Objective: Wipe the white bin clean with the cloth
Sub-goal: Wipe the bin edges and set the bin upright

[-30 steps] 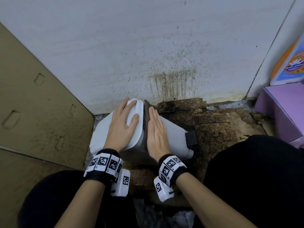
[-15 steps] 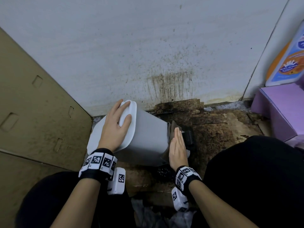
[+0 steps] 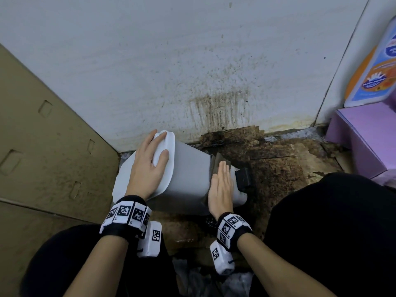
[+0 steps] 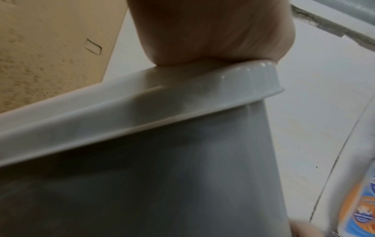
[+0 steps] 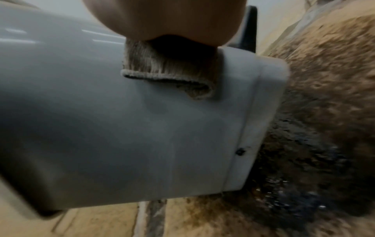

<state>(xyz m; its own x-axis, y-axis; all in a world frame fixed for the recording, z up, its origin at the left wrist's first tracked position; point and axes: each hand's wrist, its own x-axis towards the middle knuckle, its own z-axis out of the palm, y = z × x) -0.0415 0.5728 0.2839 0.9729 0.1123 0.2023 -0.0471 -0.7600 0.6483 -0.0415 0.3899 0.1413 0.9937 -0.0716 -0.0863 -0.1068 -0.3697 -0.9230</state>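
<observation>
Cardboard panel [image 3: 42, 146] far left, leaning by the wall. White bin [image 3: 188, 179] lies tipped on its side on the stained floor [image 3: 278, 168], lid end left, base right. Left hand [image 3: 147, 168] flat on the lid [image 3: 165, 159], fingers spread and relaxed. Right hand [image 3: 220, 185] with straight fingers presses the brown cloth [image 5: 172, 72] against the bin wall near the base. Black pedal [image 3: 243, 177] just beside it. Purple box [image 3: 364, 136] far right, detergent bottle [image 3: 375, 61] above it.
</observation>
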